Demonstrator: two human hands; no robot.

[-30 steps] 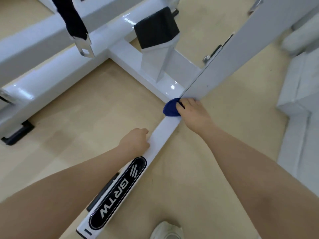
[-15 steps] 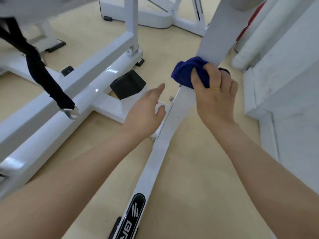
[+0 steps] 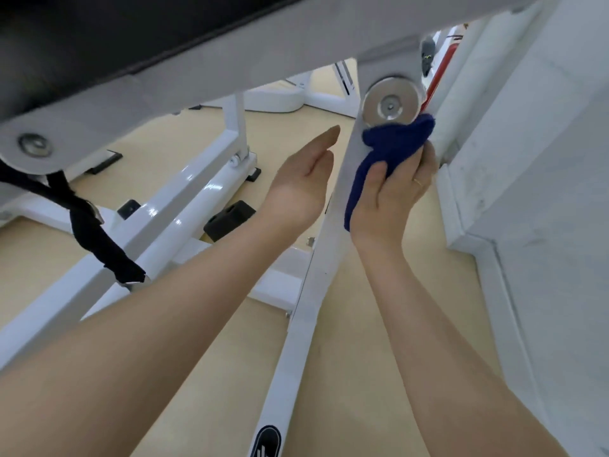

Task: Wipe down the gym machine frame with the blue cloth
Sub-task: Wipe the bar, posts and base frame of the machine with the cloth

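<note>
dark blue cloth, white frame, beige floor, black strap

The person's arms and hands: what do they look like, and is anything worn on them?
Both forearms are bare, with no sleeves, gloves or watch in view. The right hand wears a thin gold-coloured ring on one finger. The left hand wears nothing visible.

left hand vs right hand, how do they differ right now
The right hand grips the blue cloth; the left hand holds nothing.
The right hand's fingers curl round the cloth and press it to the slanted white post below the metal disc; the left hand's fingers lie straight, beside the post.
A ring shows on the right hand; none shows on the left.
Both are bare and raised near the same post.
</note>
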